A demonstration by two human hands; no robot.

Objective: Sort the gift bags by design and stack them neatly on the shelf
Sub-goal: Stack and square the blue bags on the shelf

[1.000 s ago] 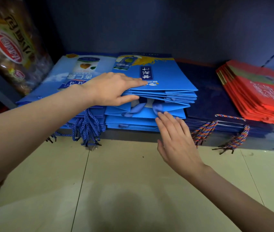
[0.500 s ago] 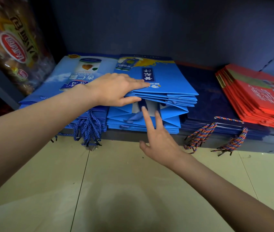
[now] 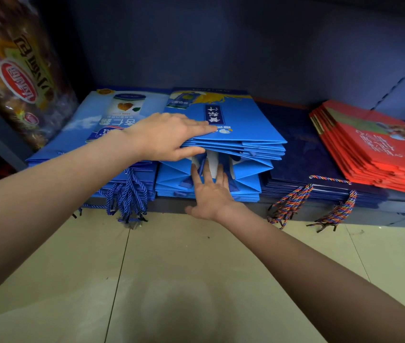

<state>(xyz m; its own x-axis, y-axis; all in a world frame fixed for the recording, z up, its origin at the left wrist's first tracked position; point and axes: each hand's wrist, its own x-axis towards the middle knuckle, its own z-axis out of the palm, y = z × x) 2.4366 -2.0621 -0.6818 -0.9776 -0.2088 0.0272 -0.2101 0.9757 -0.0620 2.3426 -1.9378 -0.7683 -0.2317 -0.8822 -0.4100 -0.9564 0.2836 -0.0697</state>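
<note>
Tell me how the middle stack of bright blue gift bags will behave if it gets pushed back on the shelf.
The bright blue stack looks like flat, stiff paper, so it would probably slide. Its glossy layers already sit uneven at the front, so they may shear apart. The left hand pressing on top should help steady it.

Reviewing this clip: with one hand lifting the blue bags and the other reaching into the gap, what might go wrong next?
1. The left hand pinches only the near edge of the upper bright blue bags; they may slide back or fan out.
2. The right hand pushes into the gaping bag folds and could crease them.
3. Blue cord handles dangle over the shelf edge and may snag.
</note>
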